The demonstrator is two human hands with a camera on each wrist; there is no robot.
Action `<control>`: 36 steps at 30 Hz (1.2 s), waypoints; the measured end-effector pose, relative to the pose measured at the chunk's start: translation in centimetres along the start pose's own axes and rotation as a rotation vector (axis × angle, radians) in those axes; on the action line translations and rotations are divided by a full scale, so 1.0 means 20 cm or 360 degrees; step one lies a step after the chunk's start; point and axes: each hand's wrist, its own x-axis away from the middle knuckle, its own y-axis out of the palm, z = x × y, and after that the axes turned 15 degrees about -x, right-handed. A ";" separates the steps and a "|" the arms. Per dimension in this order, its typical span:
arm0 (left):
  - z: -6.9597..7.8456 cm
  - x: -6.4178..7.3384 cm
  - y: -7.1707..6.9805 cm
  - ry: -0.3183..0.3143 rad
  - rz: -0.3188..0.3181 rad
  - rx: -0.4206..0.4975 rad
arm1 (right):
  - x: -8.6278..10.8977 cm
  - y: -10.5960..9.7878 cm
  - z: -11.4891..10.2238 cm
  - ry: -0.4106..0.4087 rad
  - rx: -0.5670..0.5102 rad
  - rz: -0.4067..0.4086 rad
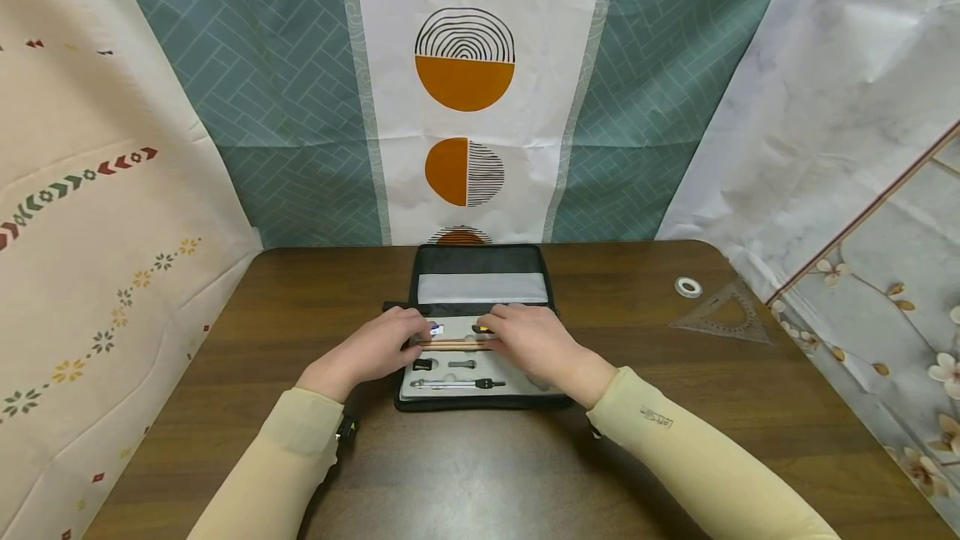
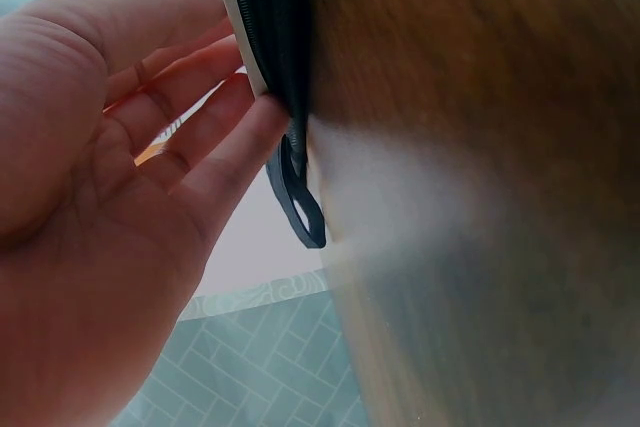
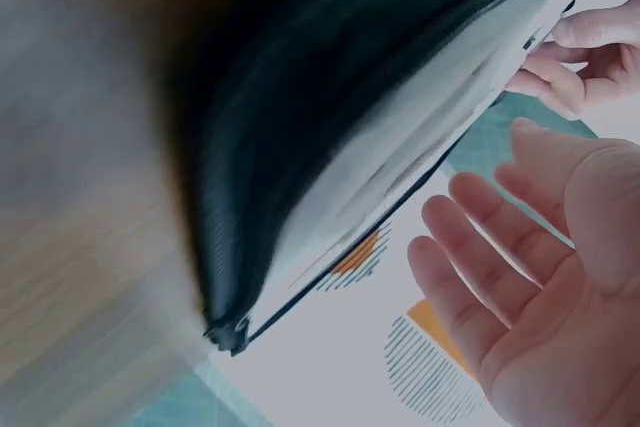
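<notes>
An unzipped drawing-set case (image 1: 480, 401) lies on the table, its lid folded back. Two wooden pencils (image 1: 454, 345) run across its pale tray between my hands. My left hand (image 1: 381, 347) reaches over the left side, fingertips at the pencils' left end; its little finger meets the zip edge in the left wrist view. The right hand (image 1: 538, 348) has its fingertips at the other end, and its fingers (image 3: 470, 277) look long and spread in the right wrist view. A sharpener (image 1: 423, 364), a small grey piece (image 1: 462, 364) and a compass (image 1: 457, 383) lie nearer me in the tray.
On the right of the brown table (image 1: 622, 457) lie a white ring-shaped roll (image 1: 687, 287) and a clear set square (image 1: 693, 321). Behind the tray, a white-and-blue eraser (image 1: 437, 329) and a black-and-yellow item (image 1: 482, 329) show between the hands. Patterned cloths hang around the table.
</notes>
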 end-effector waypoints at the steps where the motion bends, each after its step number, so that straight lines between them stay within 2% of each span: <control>1: 0.00 0.00 0.00 0.0003 0.0004 -0.0003 | 0.01 0.00 0.01 -0.0005 0.0002 0.0002; 8: 0.00 0.00 0.00 -0.0009 0.0003 -0.0019 | 0.09 -0.02 0.06 -0.0069 0.0027 0.0052; 17: 0.00 0.00 0.00 -0.0022 -0.0007 -0.0008 | 0.18 -0.06 0.14 -0.0067 0.0057 0.0049; 27: 0.01 -0.01 0.00 -0.0011 0.0001 -0.0030 | 0.28 -0.10 0.24 0.0034 0.0019 0.0034; 36: 0.00 0.00 0.00 -0.0009 0.0002 -0.0036 | 0.39 -0.13 0.35 0.0104 0.0068 0.0075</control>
